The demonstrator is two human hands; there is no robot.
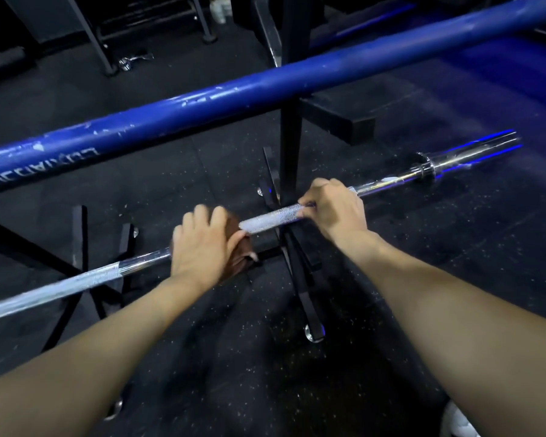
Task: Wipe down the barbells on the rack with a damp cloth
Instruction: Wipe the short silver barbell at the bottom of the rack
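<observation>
**Two hands on a chrome bar in a dim gym**

A person leans over a chrome barbell (265, 220) that runs low across the scene from lower left to upper right, above a black speckled rubber floor (454, 247). The left hand (204, 247) is wrapped over the bar near its middle, fingers curled round a brown cloth (238, 257) bunched between palm and steel; folds of the cloth show beneath the thumb and at the heel of the hand. The right hand (333, 209) grips the same bar a little farther along, fingers closed round the shaft just where the rough knurled section gives way to smooth chrome. A short stretch of knurling lies bare between the two hands. The bar's thicker sleeve (467, 159) shines at the far right, catching blue light.

Above and beyond the hands, a second bar, blue and scuffed (265, 86), crosses the frame on the same slant, with worn white lettering near its left end that is too faint to read. A black upright post (292, 127) of the rack rises behind the chrome bar, and black angled feet (79, 234) spread over the floor to the left. More dark frames (101, 42) stand in the background. Something white (457, 421) shows at the bottom right edge, but what it is cannot be told.
</observation>
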